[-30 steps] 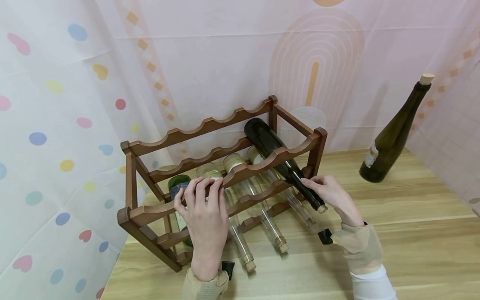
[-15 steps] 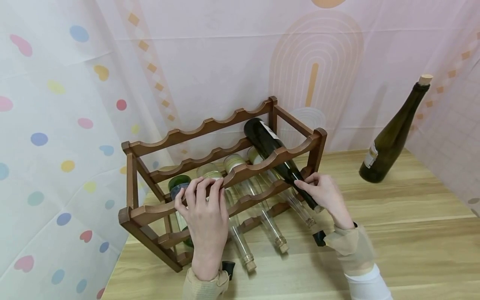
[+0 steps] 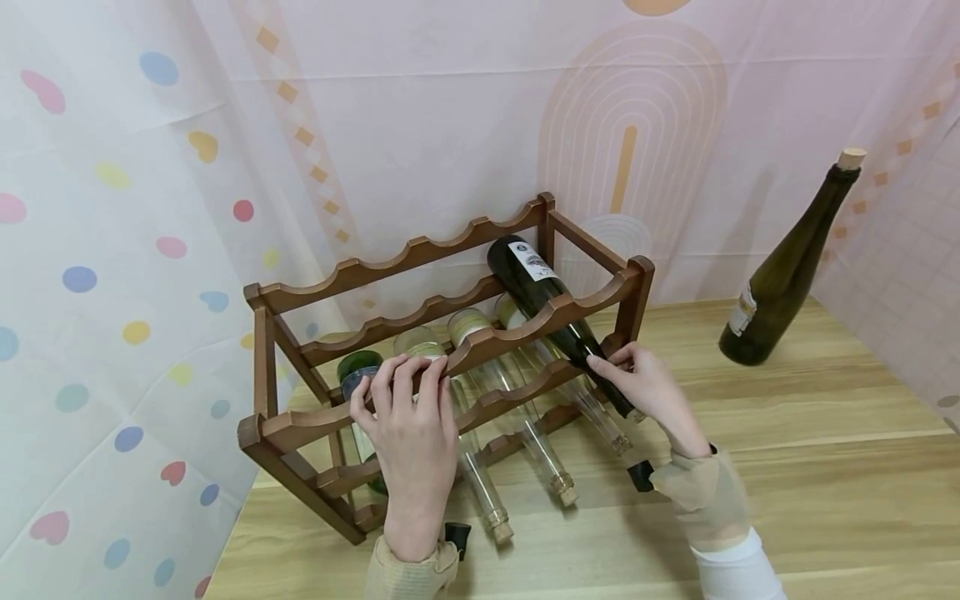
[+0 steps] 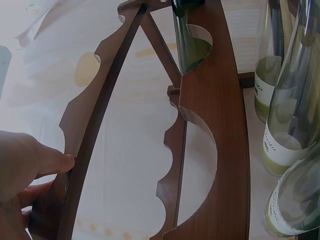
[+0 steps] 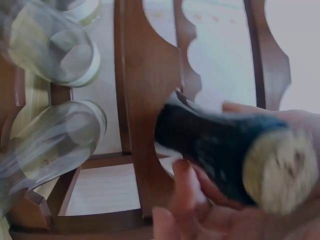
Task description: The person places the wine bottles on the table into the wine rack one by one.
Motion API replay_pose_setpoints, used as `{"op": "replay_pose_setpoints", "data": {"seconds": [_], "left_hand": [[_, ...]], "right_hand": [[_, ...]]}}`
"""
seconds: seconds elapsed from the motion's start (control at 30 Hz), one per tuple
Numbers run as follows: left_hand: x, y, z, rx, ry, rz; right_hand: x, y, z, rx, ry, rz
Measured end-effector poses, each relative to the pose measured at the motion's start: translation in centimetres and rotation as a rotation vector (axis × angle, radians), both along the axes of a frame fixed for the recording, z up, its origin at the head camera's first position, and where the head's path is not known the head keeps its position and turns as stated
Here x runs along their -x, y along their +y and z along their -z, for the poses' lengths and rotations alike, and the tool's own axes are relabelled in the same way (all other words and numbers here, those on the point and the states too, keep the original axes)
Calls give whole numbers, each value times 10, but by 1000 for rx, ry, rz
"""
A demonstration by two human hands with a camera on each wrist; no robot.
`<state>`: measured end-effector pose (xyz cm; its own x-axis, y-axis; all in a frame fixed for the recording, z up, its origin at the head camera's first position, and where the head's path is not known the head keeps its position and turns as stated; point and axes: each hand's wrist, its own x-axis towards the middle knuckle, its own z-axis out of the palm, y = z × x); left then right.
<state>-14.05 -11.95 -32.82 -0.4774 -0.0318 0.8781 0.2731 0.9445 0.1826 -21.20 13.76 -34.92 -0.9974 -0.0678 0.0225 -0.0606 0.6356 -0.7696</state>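
Note:
A brown wooden wine rack point(image 3: 635, 296) stands on the table. My left hand point(image 3: 412, 408) grips its top front rail, and in the left wrist view the thumb point(image 4: 47, 159) lies against the wood. A dark green wine bottle point(image 3: 540, 287) lies in the middle tier at the right end, its neck sloping out to the front and its label facing up. My right hand point(image 3: 648, 390) pinches that neck between thumb and fingers. Close up in the right wrist view, the bottle's cork point(image 5: 281, 170) looks blurred.
Lower in the rack lie several clear corked bottles point(image 3: 480, 492) and a green labelled bottle point(image 3: 358, 367) at the left. Another dark green corked bottle point(image 3: 780, 275) stands upright at the table's back right. Patterned cloth point(image 3: 420, 125) hangs behind the table point(image 3: 847, 508).
The bottle has turned about its long axis, bringing its label into sight. Its neck and my right hand have shifted slightly left. My left hand stays on the rail.

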Motion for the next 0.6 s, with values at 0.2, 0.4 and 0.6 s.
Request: {"op": "replay_pose_setpoints", "data": {"seconds": [0.2, 0.4, 0.6], "left_hand": [[0, 0, 0, -4, -2, 5], [-1, 0, 0, -6, -3, 5], [-1, 0, 0, -3, 1, -2]], "right_hand": [[4, 11, -1, 82, -128, -124], [6, 14, 0, 106, -187, -153], [6, 13, 2, 102, -168, -132]]}}
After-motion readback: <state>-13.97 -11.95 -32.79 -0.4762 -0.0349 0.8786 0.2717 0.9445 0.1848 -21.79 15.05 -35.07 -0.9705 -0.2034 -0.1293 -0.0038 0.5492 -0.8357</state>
